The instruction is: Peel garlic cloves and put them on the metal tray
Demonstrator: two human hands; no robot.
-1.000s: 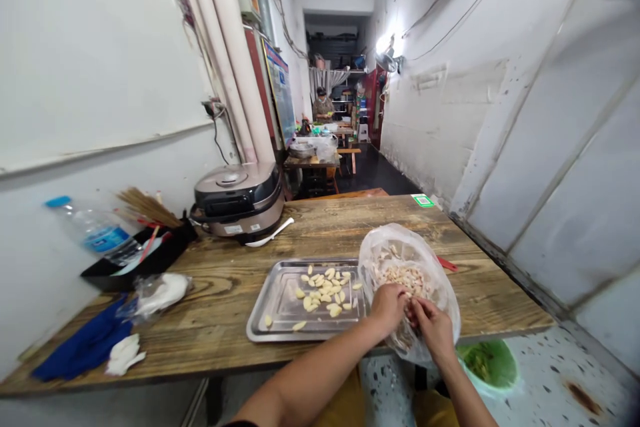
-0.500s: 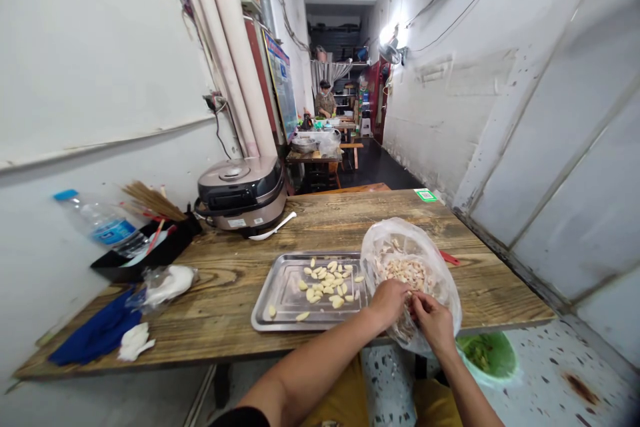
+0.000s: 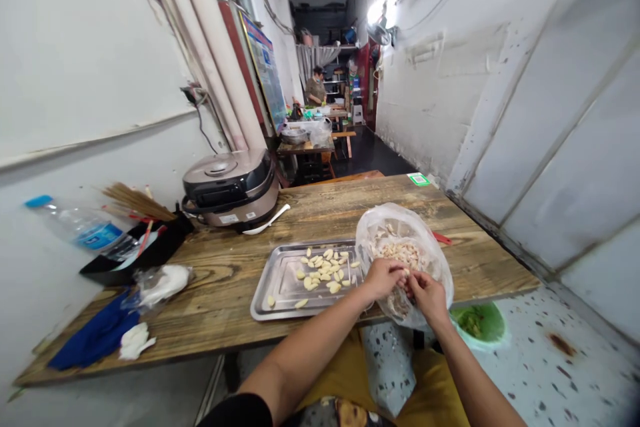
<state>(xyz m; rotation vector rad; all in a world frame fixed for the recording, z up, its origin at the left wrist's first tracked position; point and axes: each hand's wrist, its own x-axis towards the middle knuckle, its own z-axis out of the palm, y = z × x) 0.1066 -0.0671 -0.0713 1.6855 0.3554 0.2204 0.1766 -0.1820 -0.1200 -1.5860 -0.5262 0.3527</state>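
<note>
My left hand (image 3: 386, 278) and my right hand (image 3: 428, 296) meet over a clear plastic bag (image 3: 439, 260). The fingertips of both are pinched around a small pale garlic clove (image 3: 406, 272). Inside the opened bag lies a heap of unpeeled garlic cloves (image 3: 400, 252), partly covered by my hands. Left of the bag is a rectangular metal tray (image 3: 265, 310), its edge close to my left forearm. Several peeled, yellowish garlic cloves (image 3: 325, 271) are scattered on the tray.
On the wooden table (image 3: 215, 320) stand a rice cooker (image 3: 230, 187), a white spoon (image 3: 267, 221), a blue cloth (image 3: 95, 333) and a black holder (image 3: 125, 263) with a water bottle (image 3: 97, 233). A green basin (image 3: 480, 321) sits on the floor. A person (image 3: 316, 88) is far back.
The view has shifted slightly, so the table's things sit a bit higher and mostly further left. My hands stay together over the bag, with a pale clove now showing between the fingertips.
</note>
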